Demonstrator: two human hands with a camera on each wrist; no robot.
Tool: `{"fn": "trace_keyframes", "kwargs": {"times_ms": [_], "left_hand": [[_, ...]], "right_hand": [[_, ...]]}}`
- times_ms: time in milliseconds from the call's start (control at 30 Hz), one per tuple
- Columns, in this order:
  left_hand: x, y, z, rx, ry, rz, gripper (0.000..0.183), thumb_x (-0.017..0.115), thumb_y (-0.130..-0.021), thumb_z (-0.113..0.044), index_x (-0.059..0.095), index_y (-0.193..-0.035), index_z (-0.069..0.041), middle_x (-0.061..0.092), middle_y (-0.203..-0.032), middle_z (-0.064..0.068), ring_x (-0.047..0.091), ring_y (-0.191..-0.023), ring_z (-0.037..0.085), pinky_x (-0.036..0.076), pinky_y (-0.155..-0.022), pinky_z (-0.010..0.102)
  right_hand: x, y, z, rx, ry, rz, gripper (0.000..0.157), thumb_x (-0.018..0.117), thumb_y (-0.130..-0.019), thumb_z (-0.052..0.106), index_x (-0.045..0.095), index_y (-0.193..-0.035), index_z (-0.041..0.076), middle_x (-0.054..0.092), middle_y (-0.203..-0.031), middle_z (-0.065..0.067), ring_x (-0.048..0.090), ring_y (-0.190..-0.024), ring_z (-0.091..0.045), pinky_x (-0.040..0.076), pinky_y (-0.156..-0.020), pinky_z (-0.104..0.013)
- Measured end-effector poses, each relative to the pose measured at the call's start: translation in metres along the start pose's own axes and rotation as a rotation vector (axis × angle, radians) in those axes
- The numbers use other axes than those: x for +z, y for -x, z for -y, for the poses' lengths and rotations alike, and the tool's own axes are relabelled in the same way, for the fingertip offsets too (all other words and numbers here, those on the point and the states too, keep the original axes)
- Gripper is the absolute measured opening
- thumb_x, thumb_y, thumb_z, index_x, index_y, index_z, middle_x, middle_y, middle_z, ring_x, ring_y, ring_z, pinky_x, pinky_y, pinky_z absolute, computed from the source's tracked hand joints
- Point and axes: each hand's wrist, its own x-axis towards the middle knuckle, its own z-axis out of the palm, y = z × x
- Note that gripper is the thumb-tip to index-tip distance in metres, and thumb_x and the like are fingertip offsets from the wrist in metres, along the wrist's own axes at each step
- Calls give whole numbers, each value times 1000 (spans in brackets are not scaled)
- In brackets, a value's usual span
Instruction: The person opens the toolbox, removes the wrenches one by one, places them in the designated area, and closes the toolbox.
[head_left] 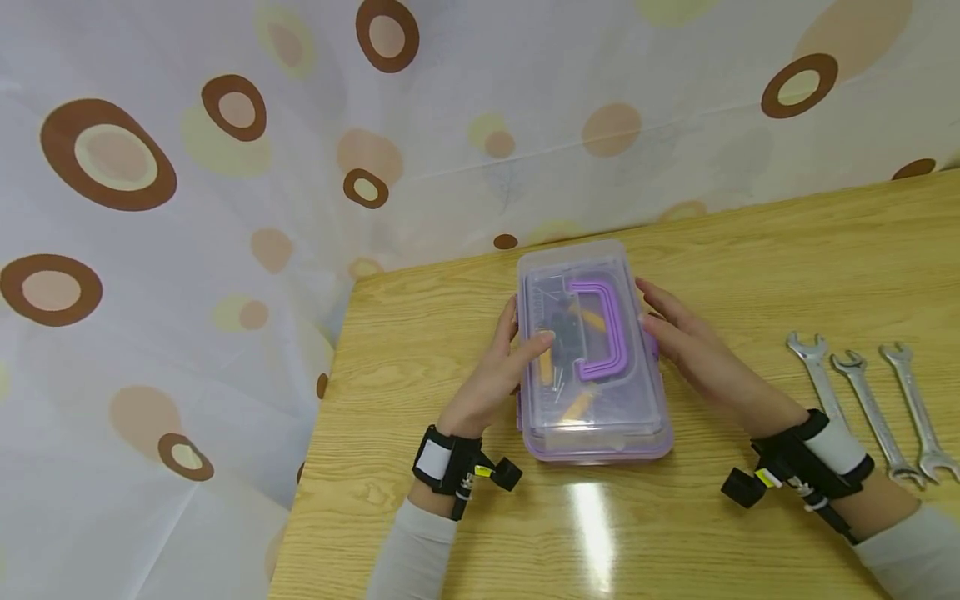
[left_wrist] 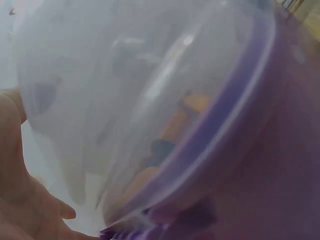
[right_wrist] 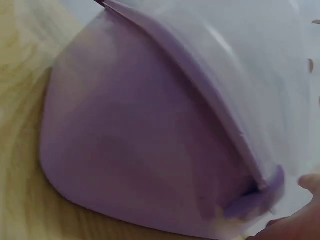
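A clear-lidded purple toolbox (head_left: 592, 417) lies flat on the wooden table, its lid down and its purple carrying handle (head_left: 615, 333) folded flat. Through the lid show orange-handled tools (head_left: 545, 367) and some thin metal pieces. My left hand (head_left: 491, 379) is at the box's left side, thumb extended over the lid and straight fingers along the hinge edge. At the opposite side, my right hand (head_left: 701, 358) has its fingers extended beside the purple latch (right_wrist: 255, 200), fingertips right at the edge. Parts of the fingers are hidden in both wrist views.
Several wrenches lie right of the box, among them a left one (head_left: 817, 375), a middle one (head_left: 873, 412) and a right one (head_left: 918, 408). Behind the table (head_left: 405, 350) hangs a patterned cloth (head_left: 465, 100), which also runs down its left side.
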Motion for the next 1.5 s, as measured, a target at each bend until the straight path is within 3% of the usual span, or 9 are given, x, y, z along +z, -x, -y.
{"fn": "trace_keyframes", "kwargs": {"times_ms": [133, 233, 467, 700, 867, 967, 1067, 1200, 1500], "left_hand": [[8, -4, 3, 74, 65, 38, 93, 65, -102, -39, -1, -166, -47, 21, -172, 3, 51, -138, 27, 45, -114, 49], [11, -5, 3, 93, 107, 45, 97, 69, -100, -33, -1, -165, -50, 38, -163, 10, 64, -124, 30, 56, -102, 48], [16, -5, 3, 79, 179, 46, 105, 73, -96, -20, -1, -164, -52, 54, -146, 14, 71, -111, 29, 60, -94, 46], [15, -4, 6, 88, 191, 42, 106, 72, -96, -18, -1, -165, -51, 46, -155, 8, 67, -118, 28, 58, -98, 45], [15, -6, 8, 99, 222, 51, 105, 72, -96, -17, 0, -165, -51, 49, -153, 6, 68, -118, 28, 58, -97, 45], [15, -6, 9, 94, 231, 47, 103, 71, -97, -18, 1, -164, -53, 54, -148, 9, 70, -114, 26, 59, -94, 43], [17, -7, 11, 84, 236, 27, 101, 70, -98, -21, 2, -164, -55, 52, -151, 8, 70, -113, 24, 59, -96, 42], [21, -8, 14, 86, 239, -16, 96, 68, -99, -24, 3, -164, -54, 35, -165, 1, 65, -121, 22, 52, -106, 41], [27, -8, 20, 155, 213, -89, 87, 59, -101, -27, 5, -168, -45, 35, -167, -1, 64, -117, 19, 52, -104, 33]], "right_hand": [[15, -2, -5, 10, -89, -8, 77, 44, -112, 30, -7, -169, 26, -14, -176, -8, -6, -161, -36, 8, -130, -52], [25, -4, -5, 14, -96, -18, 82, 47, -111, 31, -12, -168, 31, -12, -176, -6, -1, -160, -38, 6, -126, -64], [31, -2, -5, 41, -70, -75, 83, 50, -110, 30, -8, -168, 39, -1, -177, -7, 16, -157, -36, 29, -124, -43], [30, -2, -8, 38, -82, -54, 86, 51, -109, 24, -10, -168, 36, -7, -176, -9, 9, -158, -38, 14, -125, -64], [28, -2, -8, 37, -111, -35, 86, 52, -110, 26, -10, -168, 38, -9, -176, -8, 8, -158, -39, 15, -124, -66], [28, -2, -8, 36, -114, -30, 84, 51, -110, 27, -10, -168, 39, -9, -176, -8, 10, -158, -40, 19, -124, -64], [28, -1, -8, 34, -123, -32, 84, 51, -110, 27, -9, -168, 39, -8, -176, -8, 13, -157, -39, 33, -122, -46], [29, -1, -10, 21, -185, -55, 84, 53, -109, 25, -4, -169, 37, -3, -176, -8, 19, -154, -34, 47, -103, -21], [43, 0, -13, 13, -247, -167, 79, 53, -109, 24, 4, -169, 38, 4, -177, -1, 23, -156, -29, 41, -115, -24]]}}
